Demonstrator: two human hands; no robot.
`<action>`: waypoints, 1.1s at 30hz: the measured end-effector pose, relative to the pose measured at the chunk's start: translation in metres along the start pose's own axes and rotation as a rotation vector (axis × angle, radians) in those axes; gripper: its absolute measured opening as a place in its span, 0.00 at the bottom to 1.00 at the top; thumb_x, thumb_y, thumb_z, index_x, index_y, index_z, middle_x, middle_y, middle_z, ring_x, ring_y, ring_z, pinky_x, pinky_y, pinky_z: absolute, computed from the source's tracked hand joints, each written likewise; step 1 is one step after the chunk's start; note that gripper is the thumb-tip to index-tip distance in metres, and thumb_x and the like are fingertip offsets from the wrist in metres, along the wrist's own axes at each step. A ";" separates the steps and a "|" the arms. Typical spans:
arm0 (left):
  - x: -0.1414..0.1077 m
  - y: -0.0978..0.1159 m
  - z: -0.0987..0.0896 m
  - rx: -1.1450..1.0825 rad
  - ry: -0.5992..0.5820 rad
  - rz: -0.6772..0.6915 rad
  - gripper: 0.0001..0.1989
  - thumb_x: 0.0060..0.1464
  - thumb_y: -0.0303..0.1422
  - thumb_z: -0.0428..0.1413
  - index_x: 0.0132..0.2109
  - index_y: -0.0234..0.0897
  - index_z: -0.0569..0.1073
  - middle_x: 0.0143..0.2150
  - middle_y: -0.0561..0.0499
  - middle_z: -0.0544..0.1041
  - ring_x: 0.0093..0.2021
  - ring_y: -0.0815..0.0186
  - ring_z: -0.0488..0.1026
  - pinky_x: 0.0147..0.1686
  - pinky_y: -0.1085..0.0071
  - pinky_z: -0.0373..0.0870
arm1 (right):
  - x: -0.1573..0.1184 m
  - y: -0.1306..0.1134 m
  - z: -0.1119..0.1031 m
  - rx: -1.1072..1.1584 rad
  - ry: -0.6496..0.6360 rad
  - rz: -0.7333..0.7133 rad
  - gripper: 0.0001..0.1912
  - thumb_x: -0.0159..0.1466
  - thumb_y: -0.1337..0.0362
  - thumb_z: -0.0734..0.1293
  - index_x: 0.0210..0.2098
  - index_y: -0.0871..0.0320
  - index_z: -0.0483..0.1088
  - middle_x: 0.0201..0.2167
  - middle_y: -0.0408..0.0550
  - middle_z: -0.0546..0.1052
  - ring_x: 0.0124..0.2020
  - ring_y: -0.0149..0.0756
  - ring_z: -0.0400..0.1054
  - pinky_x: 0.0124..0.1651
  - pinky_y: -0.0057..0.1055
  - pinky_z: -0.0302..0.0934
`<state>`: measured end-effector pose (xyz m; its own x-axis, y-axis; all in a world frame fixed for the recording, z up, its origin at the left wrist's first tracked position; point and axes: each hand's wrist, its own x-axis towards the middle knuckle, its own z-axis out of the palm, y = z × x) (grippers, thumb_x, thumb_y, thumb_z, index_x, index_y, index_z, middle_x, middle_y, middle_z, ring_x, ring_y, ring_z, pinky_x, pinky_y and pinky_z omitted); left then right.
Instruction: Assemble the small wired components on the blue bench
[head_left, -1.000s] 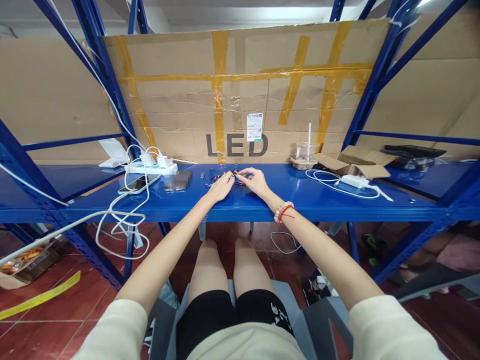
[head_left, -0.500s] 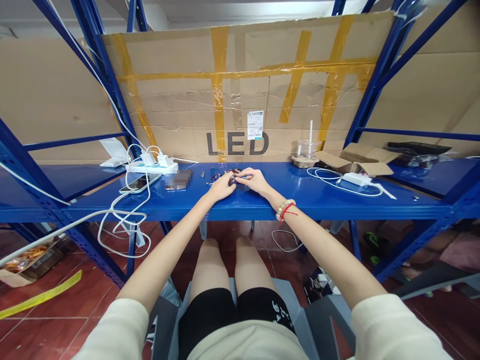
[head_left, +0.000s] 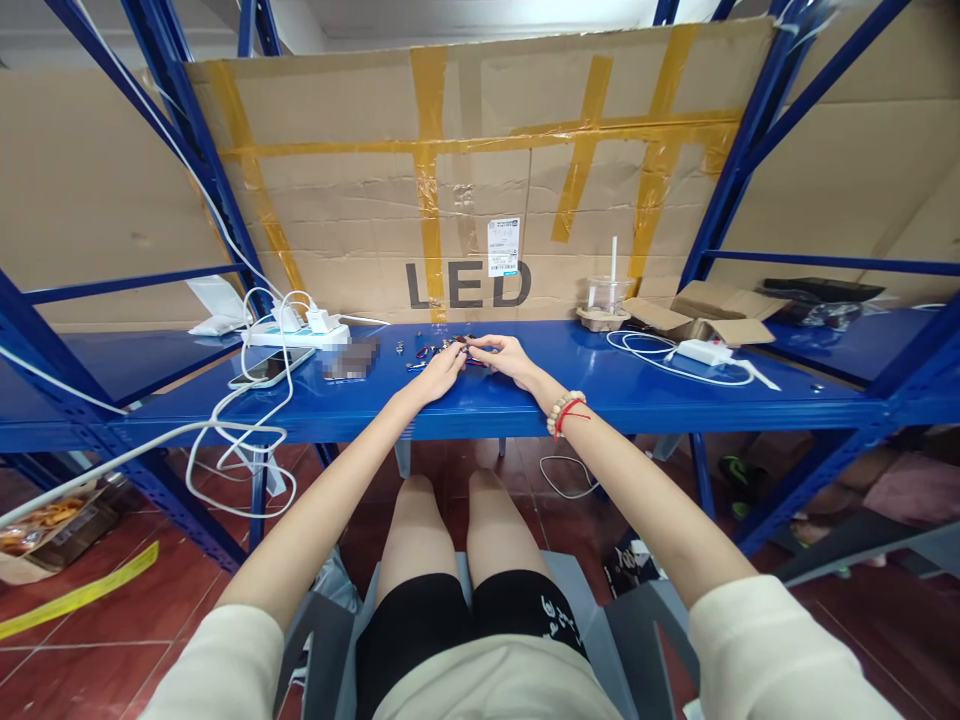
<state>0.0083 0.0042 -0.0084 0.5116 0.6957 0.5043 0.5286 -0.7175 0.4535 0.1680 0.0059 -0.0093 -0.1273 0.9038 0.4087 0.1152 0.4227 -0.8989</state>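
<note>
Both hands meet over the blue shelf top [head_left: 375, 405], fingertips almost touching. My left hand [head_left: 441, 374] has its fingers pressed together around something small that I cannot make out. From the other side, my right hand [head_left: 508, 360] pinches at the same spot, thumb and forefinger closed; what lies between them is too small to name. Small shiny red, blue and metallic pieces [head_left: 421, 354] lie just left of and behind my fingers, partly hidden by them. A tiny metallic piece [head_left: 400, 348] sits apart, farther left.
On the left are a white power strip [head_left: 300, 337] with chargers, a phone [head_left: 273, 368], looping white cables and a blurred brown item [head_left: 350, 360]. A plastic cup with a straw [head_left: 606, 300], an opened cardboard box [head_left: 697, 310] and a white adapter [head_left: 705, 352] stand right. Cardboard [head_left: 345, 220] walls the back.
The view has shifted slightly, so everything sits a little further left. My hands stay together at the same place, with only slight finger movement.
</note>
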 end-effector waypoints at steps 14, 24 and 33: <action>-0.003 0.000 -0.004 0.049 0.006 0.086 0.13 0.57 0.35 0.40 0.37 0.35 0.68 0.29 0.50 0.72 0.32 0.67 0.69 0.38 0.71 0.64 | 0.005 0.013 -0.005 0.066 -0.097 0.027 0.22 0.41 0.55 0.73 0.31 0.62 0.73 0.21 0.42 0.70 0.18 0.21 0.55 0.20 0.22 0.49; -0.005 0.002 -0.007 0.079 -0.002 0.106 0.13 0.57 0.33 0.42 0.39 0.35 0.69 0.30 0.49 0.73 0.33 0.66 0.70 0.39 0.71 0.66 | -0.001 0.004 -0.003 0.038 -0.093 0.049 0.22 0.38 0.54 0.74 0.28 0.63 0.72 0.21 0.43 0.71 0.19 0.23 0.57 0.21 0.23 0.50; -0.003 -0.003 -0.005 0.075 0.021 0.087 0.13 0.56 0.32 0.43 0.45 0.35 0.67 0.36 0.48 0.74 0.38 0.65 0.71 0.42 0.69 0.65 | -0.001 0.004 -0.002 0.024 -0.095 0.039 0.23 0.40 0.53 0.73 0.30 0.63 0.72 0.20 0.42 0.70 0.19 0.22 0.56 0.21 0.23 0.50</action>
<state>0.0018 0.0037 -0.0071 0.5441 0.6294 0.5548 0.5327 -0.7700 0.3512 0.1709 0.0070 -0.0126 -0.2161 0.9087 0.3572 0.0983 0.3842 -0.9180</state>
